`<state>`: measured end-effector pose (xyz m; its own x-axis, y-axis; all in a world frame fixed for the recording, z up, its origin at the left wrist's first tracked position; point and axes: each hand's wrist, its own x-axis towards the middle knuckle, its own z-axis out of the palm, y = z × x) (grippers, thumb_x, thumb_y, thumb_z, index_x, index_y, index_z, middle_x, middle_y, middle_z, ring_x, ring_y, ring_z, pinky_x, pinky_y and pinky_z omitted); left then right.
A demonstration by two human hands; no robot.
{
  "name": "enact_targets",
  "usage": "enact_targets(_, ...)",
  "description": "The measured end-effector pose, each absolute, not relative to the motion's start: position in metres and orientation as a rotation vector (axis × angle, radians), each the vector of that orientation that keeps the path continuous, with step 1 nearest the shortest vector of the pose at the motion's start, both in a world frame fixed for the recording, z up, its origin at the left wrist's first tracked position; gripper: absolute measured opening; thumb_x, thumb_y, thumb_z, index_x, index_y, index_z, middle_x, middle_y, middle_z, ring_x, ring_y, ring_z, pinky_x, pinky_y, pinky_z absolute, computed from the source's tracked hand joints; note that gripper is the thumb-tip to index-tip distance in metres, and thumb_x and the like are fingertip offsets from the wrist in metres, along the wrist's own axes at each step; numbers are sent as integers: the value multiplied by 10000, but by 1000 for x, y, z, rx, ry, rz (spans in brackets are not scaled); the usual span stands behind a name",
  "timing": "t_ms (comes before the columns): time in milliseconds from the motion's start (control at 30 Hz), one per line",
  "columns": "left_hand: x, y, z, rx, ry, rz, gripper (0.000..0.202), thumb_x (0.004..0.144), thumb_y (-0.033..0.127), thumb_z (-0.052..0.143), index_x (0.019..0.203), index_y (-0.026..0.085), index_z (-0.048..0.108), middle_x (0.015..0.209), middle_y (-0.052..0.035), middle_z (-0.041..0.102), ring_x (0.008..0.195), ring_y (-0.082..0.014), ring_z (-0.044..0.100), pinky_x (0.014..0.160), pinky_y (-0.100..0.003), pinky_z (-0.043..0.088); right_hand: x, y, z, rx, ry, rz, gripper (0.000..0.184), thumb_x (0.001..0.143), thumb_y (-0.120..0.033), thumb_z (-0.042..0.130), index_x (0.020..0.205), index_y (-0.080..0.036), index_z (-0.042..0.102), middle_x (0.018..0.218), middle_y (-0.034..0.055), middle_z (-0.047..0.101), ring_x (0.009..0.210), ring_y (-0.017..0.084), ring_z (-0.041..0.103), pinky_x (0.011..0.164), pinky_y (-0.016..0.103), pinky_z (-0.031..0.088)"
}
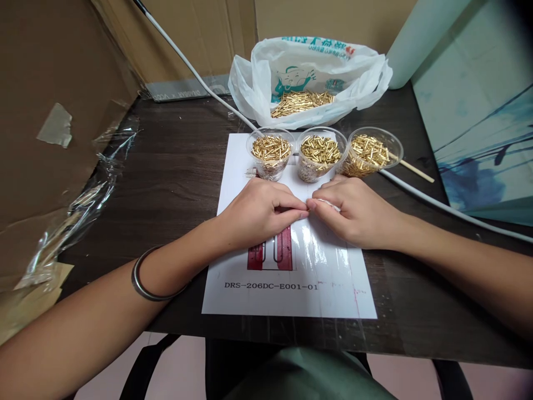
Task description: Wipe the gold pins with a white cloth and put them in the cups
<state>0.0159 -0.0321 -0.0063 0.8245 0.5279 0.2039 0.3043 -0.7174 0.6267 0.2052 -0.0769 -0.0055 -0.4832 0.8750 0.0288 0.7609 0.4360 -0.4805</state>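
Note:
My left hand (272,210) is closed in a pinch, thumb against forefinger, over the printed sheet (233,233). Its fingertips meet those of my right hand (353,214), and whatever small thing is between them is hidden. My right hand is closed too, with a bit of something white (331,204) showing between thumb and fingers; I cannot tell its kind. Just beyond the hands stand three clear plastic cups of small brass-coloured pins: a left cup (270,169), a middle cup (310,172) and a right cup (347,166), which leans over.
Behind the cups, a white plastic bag (254,100) holds a heap of longer gold-coloured pins (302,103). A thin wooden stick (418,171) pokes out by the right cup. A white cable (187,61) crosses the dark table (175,161). Cardboard (54,66) walls the left side.

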Motion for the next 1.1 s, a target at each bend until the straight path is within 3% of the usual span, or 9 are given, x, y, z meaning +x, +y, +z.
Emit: enact_targets(1100,17,-35,-7,2361,666,522,135,785,201,590,812,165,717,736,-20,688,668,-107,599,627,-220,429,204,-78,-6,-1479,-2576,440,337,868,-291,334,574,-148,417,525,21,465,513,96,327,618,293,252)
